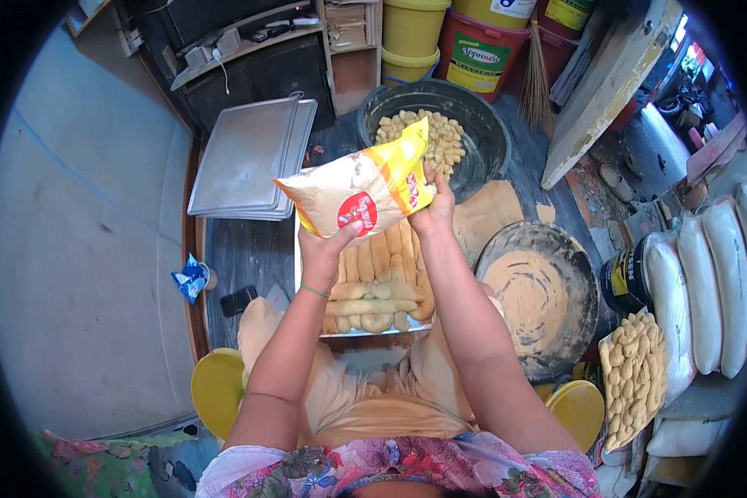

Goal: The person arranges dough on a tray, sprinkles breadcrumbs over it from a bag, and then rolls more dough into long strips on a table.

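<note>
A person in a floral top [349,467] leans over a crowded floor workspace, a plump bag [358,184] held above the far part of a tray [340,334]. Beyond it, at the far side, stands a wide dark basin [483,141] with small dough pieces [445,151] gathered in it; to the right lies a round pan [585,307], its middle coated in pale powder [529,290]. A stack of metal sheets [242,158] sits at far left. Long rolls of dough [372,307] fill the near tray, directly below the load.

The likeliest mishap is a drop or a spill: a soft, heavy-looking package could sag between its two supports, slip from one end and flatten the rolls, or split if the plastic is pulled unevenly. Whether it is sealed cannot be told from here.

The bag's long axis runs across the scene, its bright yellow end pointing right and slightly far, its paler end left and slightly near.

The left hand [328,256] grasps the lower left part, thumb pressed near the red printed circle [357,213]; the right hand [436,207] grips the yellow end. A thin green band [314,290] circles the left wrist.
</note>
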`<control>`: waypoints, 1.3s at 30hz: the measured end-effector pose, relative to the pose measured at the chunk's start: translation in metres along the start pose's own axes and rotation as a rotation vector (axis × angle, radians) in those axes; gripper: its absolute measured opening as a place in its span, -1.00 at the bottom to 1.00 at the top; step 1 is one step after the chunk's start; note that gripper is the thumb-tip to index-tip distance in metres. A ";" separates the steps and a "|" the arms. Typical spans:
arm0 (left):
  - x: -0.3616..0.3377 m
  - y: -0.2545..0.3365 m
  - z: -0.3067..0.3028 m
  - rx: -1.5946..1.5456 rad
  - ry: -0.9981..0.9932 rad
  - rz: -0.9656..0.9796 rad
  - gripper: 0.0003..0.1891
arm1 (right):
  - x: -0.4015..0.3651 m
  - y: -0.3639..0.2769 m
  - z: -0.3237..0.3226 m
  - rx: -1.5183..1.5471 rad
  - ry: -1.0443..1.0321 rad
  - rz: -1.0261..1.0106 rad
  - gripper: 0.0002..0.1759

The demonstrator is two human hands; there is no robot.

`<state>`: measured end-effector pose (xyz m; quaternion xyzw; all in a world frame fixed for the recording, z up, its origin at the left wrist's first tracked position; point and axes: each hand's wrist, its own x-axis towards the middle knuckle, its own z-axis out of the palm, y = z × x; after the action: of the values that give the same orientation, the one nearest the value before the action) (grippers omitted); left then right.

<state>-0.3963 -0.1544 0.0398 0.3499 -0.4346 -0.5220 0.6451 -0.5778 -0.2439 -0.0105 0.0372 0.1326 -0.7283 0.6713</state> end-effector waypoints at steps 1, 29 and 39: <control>0.008 0.001 0.006 0.021 -0.018 0.016 -0.35 | 0.010 -0.004 0.002 0.025 0.009 -0.007 -0.51; 0.338 -0.214 0.080 -0.611 -0.120 -0.264 -0.40 | 0.390 -0.115 0.040 -0.184 -0.011 -0.085 -0.59; 0.342 -0.243 0.054 -1.043 -0.115 -0.277 -0.32 | 0.428 -0.113 0.001 -0.136 0.220 -0.193 -0.82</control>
<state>-0.5098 -0.5397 -0.0931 0.0081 -0.1025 -0.7667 0.6337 -0.7300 -0.6514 -0.0926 0.0582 0.2573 -0.7703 0.5805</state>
